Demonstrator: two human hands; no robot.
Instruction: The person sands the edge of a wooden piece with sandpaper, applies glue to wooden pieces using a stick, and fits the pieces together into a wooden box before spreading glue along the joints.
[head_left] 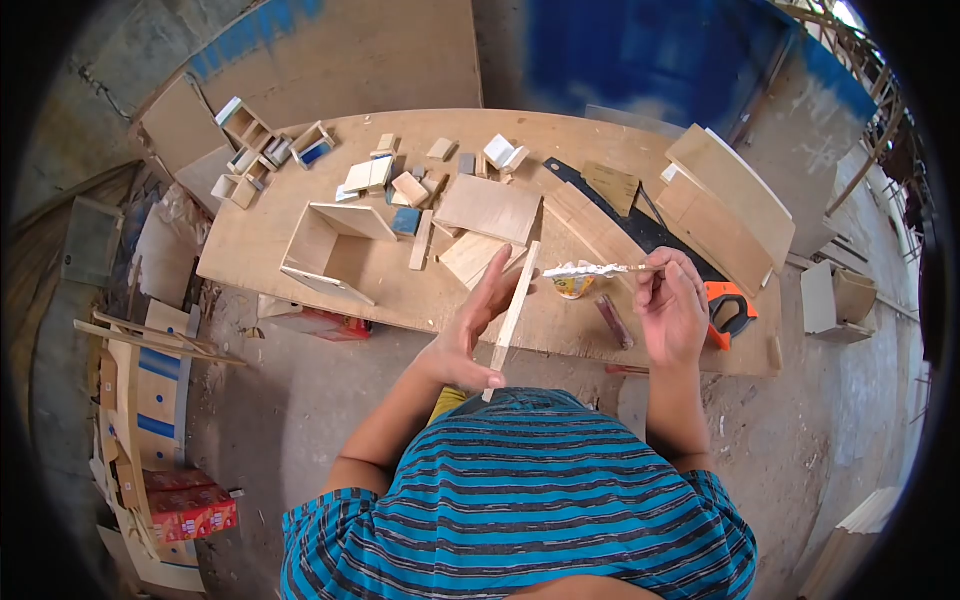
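My left hand (462, 338) is closed around a narrow wooden strip (514, 312), thumb on one side and fingers on the other, and holds it on a slant above the table's front edge. Between the fingertips of my right hand (673, 312) is a thin stick (595, 271), its far part thickly coated in a white paste. Just under the coated end stands a small yellow-and-white tub (573, 289). The stick and the strip are apart. A dark reddish-brown bar (614, 322) lies between the tub and my right hand.
On the wooden table (480, 335), an open wooden box (335, 255) stands at left, with several blocks and flat boards (488, 210) behind. A handsaw with an orange handle (727, 316) lies at right. Curved panels (728, 205) rest at the far right.
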